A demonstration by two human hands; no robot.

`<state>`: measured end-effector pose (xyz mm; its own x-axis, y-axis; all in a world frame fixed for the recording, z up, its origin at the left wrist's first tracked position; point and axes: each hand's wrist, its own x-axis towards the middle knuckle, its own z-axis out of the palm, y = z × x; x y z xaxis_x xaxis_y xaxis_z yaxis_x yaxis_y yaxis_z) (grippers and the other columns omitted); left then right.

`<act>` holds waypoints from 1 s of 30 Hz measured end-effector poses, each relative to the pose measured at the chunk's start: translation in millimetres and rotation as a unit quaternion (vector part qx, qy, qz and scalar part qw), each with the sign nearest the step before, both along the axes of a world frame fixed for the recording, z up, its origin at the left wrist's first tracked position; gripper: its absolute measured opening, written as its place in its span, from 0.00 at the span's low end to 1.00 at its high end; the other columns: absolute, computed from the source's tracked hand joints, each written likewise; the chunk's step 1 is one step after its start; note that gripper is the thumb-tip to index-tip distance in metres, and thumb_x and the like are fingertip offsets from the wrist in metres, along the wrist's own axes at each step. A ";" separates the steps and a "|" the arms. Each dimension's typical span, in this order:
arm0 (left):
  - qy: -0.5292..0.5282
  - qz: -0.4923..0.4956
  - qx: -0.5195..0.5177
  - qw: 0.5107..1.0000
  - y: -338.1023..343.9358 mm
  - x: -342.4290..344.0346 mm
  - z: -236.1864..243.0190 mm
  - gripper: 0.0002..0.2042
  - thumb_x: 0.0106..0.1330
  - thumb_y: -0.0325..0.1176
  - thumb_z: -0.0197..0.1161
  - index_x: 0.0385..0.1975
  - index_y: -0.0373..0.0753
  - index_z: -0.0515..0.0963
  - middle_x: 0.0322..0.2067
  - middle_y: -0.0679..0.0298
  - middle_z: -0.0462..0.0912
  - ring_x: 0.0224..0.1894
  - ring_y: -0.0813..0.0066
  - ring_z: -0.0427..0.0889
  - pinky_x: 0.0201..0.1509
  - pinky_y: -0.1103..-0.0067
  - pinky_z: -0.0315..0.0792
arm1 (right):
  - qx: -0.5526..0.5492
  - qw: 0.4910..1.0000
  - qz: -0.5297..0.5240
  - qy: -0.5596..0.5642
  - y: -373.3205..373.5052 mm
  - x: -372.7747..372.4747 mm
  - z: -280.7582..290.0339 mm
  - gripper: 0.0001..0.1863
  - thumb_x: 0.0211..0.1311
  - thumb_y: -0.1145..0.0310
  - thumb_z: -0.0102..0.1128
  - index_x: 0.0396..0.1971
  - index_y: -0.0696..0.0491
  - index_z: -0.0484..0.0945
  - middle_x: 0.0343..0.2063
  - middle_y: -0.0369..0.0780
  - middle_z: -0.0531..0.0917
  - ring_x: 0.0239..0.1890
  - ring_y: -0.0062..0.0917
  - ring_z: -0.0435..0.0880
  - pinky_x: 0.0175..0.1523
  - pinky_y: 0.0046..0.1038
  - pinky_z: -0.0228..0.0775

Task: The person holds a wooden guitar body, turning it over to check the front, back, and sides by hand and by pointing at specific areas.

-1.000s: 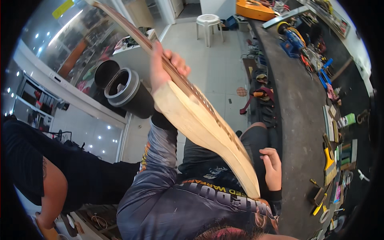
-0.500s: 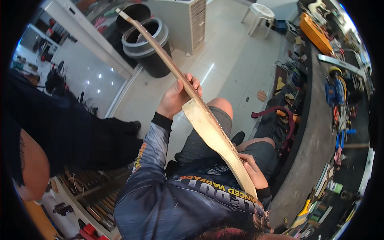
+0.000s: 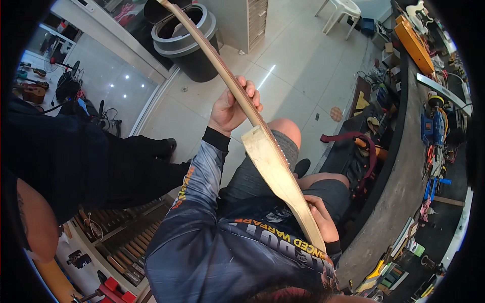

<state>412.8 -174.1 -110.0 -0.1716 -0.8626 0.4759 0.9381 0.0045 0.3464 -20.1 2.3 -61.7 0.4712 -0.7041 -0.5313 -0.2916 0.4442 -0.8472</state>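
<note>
The guitar (image 3: pixel 257 141) slants over your lap (image 3: pixel 240 177), its pale body (image 3: pixel 275 169) by your shirt (image 3: pixel 202 242), its neck (image 3: pixel 214 59) pointing up and leftward past the bin (image 3: pixel 199 65). Your left hand (image 3: pixel 233 107) curls around the neck just above the body; a light hold there should stop it twisting. Your right hand (image 3: pixel 323 221) rests at the body's front; whether its fingers grip cannot be told. Best steady the body with that arm, clear of the counter (image 3: pixel 399 177).
</note>
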 end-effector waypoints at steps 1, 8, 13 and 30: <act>0.001 0.001 0.000 1.000 -0.9 -1.3 -0.5 0.22 0.73 0.44 0.73 0.60 0.46 0.73 0.49 0.65 0.78 0.54 0.63 0.81 0.62 0.60 0.78 | -0.004 1.000 0.003 0.000 -1.1 0.1 0.7 0.27 0.88 0.53 0.47 0.71 0.59 0.69 0.62 0.40 0.77 0.65 0.23 0.74 0.72 0.26 0.62; 0.008 0.021 0.019 1.000 -0.4 -2.7 -3.0 0.23 0.70 0.41 0.76 0.59 0.46 0.74 0.48 0.65 0.80 0.53 0.62 0.82 0.58 0.59 0.78 | 0.023 1.000 0.005 -0.001 -3.9 -4.5 -7.7 0.25 0.88 0.55 0.46 0.70 0.58 0.69 0.62 0.40 0.77 0.65 0.23 0.74 0.71 0.26 0.63; 0.009 0.043 0.027 0.999 1.4 -6.8 -1.1 0.23 0.70 0.45 0.76 0.57 0.45 0.75 0.46 0.64 0.81 0.50 0.61 0.83 0.53 0.59 0.78 | 0.056 0.997 -0.036 -0.037 -5.4 2.1 -1.4 0.24 0.87 0.57 0.48 0.67 0.60 0.73 0.62 0.42 0.75 0.68 0.28 0.71 0.75 0.28 0.57; -0.063 0.292 0.227 0.927 -60.0 33.6 89.2 0.24 0.81 0.62 0.55 0.39 0.43 0.74 0.23 0.69 0.66 0.23 0.75 0.67 0.25 0.76 0.65 | 0.066 0.997 -0.044 -0.021 -7.1 2.7 -0.1 0.21 0.87 0.62 0.47 0.68 0.59 0.72 0.62 0.41 0.76 0.67 0.26 0.73 0.74 0.26 0.59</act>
